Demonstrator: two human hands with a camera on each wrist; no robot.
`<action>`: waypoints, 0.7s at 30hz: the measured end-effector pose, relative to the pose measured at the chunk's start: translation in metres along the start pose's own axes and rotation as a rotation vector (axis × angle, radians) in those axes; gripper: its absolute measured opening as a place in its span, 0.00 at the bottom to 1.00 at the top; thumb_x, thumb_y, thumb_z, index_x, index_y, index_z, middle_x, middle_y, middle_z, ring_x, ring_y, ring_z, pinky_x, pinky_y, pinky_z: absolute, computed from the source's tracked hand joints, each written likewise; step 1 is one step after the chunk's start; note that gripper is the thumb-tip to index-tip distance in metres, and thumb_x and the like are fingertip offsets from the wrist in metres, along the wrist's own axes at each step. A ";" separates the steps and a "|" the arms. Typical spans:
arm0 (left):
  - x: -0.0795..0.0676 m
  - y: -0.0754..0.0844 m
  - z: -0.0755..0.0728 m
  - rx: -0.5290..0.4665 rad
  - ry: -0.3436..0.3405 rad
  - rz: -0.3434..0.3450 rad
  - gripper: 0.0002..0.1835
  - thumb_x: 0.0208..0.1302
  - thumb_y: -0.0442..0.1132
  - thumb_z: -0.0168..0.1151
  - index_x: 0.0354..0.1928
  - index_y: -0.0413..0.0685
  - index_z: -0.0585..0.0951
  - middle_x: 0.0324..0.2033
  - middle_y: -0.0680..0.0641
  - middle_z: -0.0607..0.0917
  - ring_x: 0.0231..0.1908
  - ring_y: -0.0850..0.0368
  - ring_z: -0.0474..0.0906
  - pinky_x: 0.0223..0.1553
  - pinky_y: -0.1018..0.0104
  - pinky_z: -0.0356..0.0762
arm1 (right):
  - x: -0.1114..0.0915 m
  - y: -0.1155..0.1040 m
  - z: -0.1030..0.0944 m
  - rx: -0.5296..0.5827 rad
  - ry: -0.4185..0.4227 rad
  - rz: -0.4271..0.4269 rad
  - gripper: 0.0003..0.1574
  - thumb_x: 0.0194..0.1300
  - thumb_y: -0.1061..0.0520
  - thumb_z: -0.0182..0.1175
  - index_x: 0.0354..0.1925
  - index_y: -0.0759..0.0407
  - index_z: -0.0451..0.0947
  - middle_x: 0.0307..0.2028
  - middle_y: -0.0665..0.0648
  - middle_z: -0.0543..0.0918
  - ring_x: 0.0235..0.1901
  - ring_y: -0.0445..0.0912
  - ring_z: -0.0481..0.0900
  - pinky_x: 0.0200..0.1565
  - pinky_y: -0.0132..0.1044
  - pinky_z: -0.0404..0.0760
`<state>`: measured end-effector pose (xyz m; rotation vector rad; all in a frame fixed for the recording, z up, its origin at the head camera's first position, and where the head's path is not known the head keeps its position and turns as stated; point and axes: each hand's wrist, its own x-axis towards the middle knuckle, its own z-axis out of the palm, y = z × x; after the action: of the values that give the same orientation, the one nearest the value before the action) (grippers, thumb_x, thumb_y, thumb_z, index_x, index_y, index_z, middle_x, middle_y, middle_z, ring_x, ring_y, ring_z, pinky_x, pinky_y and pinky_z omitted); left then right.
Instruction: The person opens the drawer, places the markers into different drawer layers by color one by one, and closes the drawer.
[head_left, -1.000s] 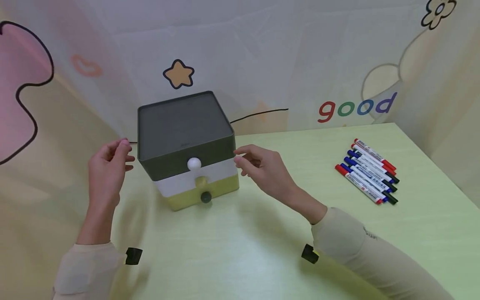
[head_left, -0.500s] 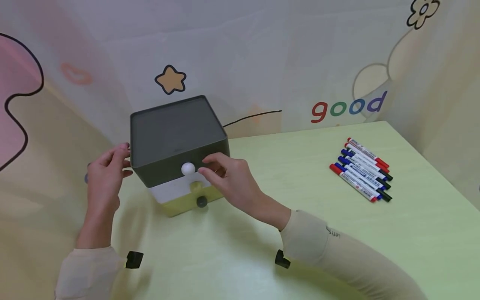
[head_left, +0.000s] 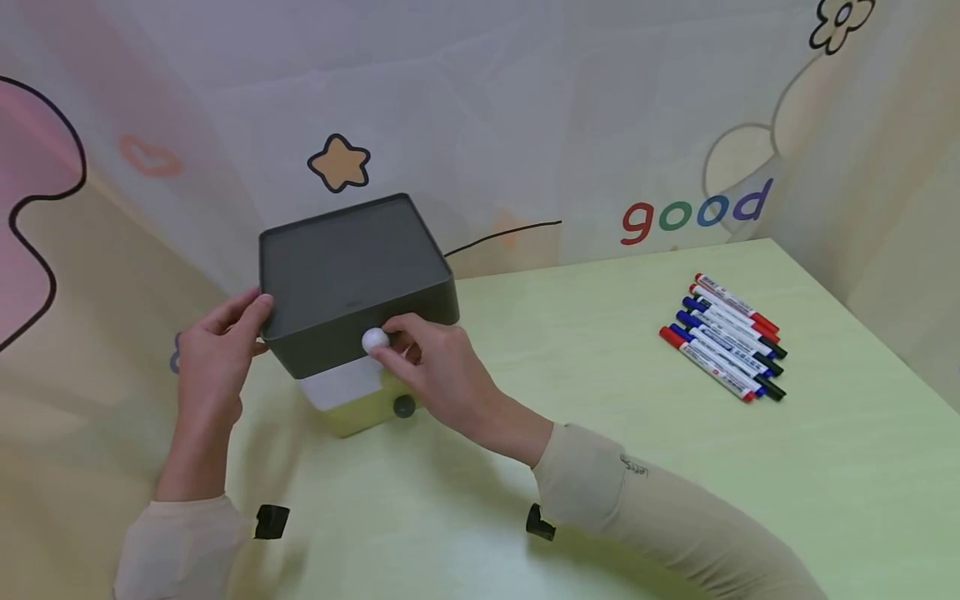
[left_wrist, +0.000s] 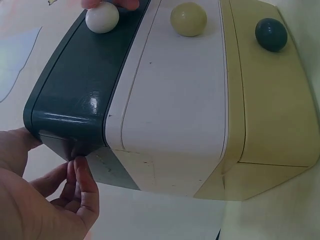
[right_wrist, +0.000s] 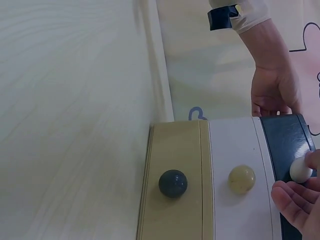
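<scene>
Right hand point(head_left: 442, 371) pinches the white knob point(head_left: 372, 340) of the box point(head_left: 348, 292) on the bench point(head_left: 570, 358), where a level pull would suit, the left hand point(head_left: 213, 362) seemingly gripping the box's side as brace.

Top drawer point(left_wrist: 75, 85): dark green, with a white knob point(head_left: 375, 340)
Box top point(head_left: 352, 267): dark grey-green
Middle drawer point(left_wrist: 172, 90): white, with a yellow knob point(left_wrist: 188, 19)
Bottom drawer point(left_wrist: 280, 110): yellow, with a dark green knob point(head_left: 404, 406)
Bench point(head_left: 360, 517): pale green
Pens point(head_left: 723, 337) at right: white, printed; red, blue and black ends
Far cloth point(head_left: 465, 125): pale; black-outlined orange star point(head_left: 339, 163); red, green, blue and purple lettering point(head_left: 696, 212)
Sleeves point(head_left: 652, 508): beige, dark print on the right one
</scene>
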<state>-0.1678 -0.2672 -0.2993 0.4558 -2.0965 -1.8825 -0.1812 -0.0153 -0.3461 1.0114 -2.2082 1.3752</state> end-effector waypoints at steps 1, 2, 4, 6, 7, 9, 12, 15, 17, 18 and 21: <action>0.000 0.000 0.000 0.007 0.000 -0.001 0.30 0.66 0.51 0.71 0.68 0.50 0.81 0.54 0.56 0.82 0.40 0.64 0.82 0.40 0.78 0.78 | 0.001 0.000 0.000 -0.004 -0.003 -0.005 0.14 0.66 0.63 0.71 0.47 0.66 0.80 0.37 0.56 0.88 0.30 0.42 0.83 0.37 0.24 0.79; -0.001 0.000 0.000 0.016 0.001 -0.001 0.30 0.66 0.51 0.71 0.68 0.50 0.81 0.55 0.56 0.82 0.40 0.64 0.81 0.40 0.78 0.78 | 0.001 0.000 0.001 -0.006 -0.005 -0.009 0.14 0.66 0.63 0.71 0.47 0.66 0.80 0.37 0.56 0.88 0.30 0.42 0.83 0.37 0.24 0.79; -0.001 0.001 0.000 0.029 -0.001 -0.003 0.30 0.66 0.51 0.71 0.68 0.51 0.80 0.56 0.56 0.82 0.39 0.64 0.81 0.41 0.77 0.77 | 0.002 0.000 0.001 -0.008 -0.005 -0.014 0.14 0.66 0.63 0.71 0.48 0.66 0.80 0.38 0.57 0.88 0.30 0.43 0.83 0.36 0.24 0.79; -0.002 0.001 -0.001 0.042 -0.004 0.000 0.30 0.67 0.51 0.71 0.69 0.51 0.80 0.55 0.56 0.82 0.40 0.64 0.81 0.41 0.77 0.77 | 0.002 -0.001 0.002 -0.002 -0.005 -0.016 0.14 0.66 0.63 0.70 0.48 0.67 0.80 0.38 0.57 0.88 0.30 0.44 0.84 0.37 0.23 0.79; -0.003 0.001 -0.001 0.047 -0.005 0.006 0.30 0.67 0.51 0.70 0.69 0.51 0.80 0.55 0.56 0.82 0.41 0.64 0.81 0.42 0.77 0.77 | 0.002 -0.001 0.002 0.000 -0.006 -0.017 0.14 0.66 0.63 0.70 0.48 0.67 0.79 0.39 0.58 0.88 0.30 0.44 0.84 0.37 0.23 0.79; -0.003 0.001 0.000 0.069 -0.004 0.009 0.29 0.68 0.50 0.69 0.69 0.52 0.80 0.56 0.56 0.81 0.42 0.65 0.81 0.44 0.76 0.76 | 0.002 -0.001 0.003 0.009 -0.004 -0.018 0.14 0.66 0.64 0.70 0.48 0.67 0.79 0.39 0.58 0.88 0.30 0.45 0.85 0.37 0.23 0.79; -0.004 0.003 0.000 0.139 0.002 0.011 0.28 0.69 0.51 0.66 0.69 0.55 0.79 0.62 0.54 0.79 0.43 0.64 0.80 0.52 0.70 0.73 | 0.002 -0.003 0.004 0.019 -0.002 -0.022 0.14 0.67 0.65 0.69 0.48 0.68 0.79 0.40 0.59 0.88 0.30 0.45 0.85 0.38 0.23 0.80; -0.003 0.003 0.000 0.219 0.001 0.015 0.28 0.70 0.52 0.63 0.70 0.57 0.78 0.66 0.53 0.76 0.43 0.66 0.79 0.59 0.63 0.72 | 0.003 -0.004 0.004 0.019 -0.002 -0.024 0.13 0.67 0.65 0.69 0.48 0.68 0.79 0.40 0.59 0.88 0.30 0.45 0.85 0.39 0.23 0.80; -0.003 0.003 -0.001 0.250 0.002 0.028 0.28 0.71 0.52 0.62 0.70 0.56 0.78 0.62 0.55 0.78 0.45 0.66 0.78 0.60 0.63 0.73 | 0.003 -0.005 0.004 0.016 -0.005 -0.024 0.13 0.68 0.65 0.68 0.48 0.68 0.80 0.40 0.59 0.88 0.31 0.44 0.85 0.39 0.23 0.80; -0.003 0.004 -0.001 0.261 0.004 0.033 0.27 0.71 0.52 0.62 0.70 0.56 0.78 0.59 0.57 0.78 0.47 0.66 0.77 0.59 0.64 0.73 | 0.003 -0.005 0.005 0.014 -0.008 -0.024 0.12 0.68 0.65 0.68 0.48 0.68 0.80 0.40 0.59 0.88 0.31 0.44 0.85 0.39 0.23 0.80; -0.003 0.004 -0.001 0.289 0.012 0.045 0.27 0.70 0.53 0.62 0.69 0.57 0.79 0.50 0.64 0.78 0.54 0.61 0.72 0.54 0.66 0.72 | 0.003 -0.006 0.005 0.010 -0.011 -0.024 0.12 0.69 0.64 0.68 0.49 0.68 0.80 0.40 0.59 0.87 0.31 0.44 0.84 0.39 0.24 0.80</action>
<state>-0.1644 -0.2667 -0.2953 0.4757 -2.3600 -1.5529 -0.1791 -0.0222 -0.3424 1.0487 -2.1916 1.3753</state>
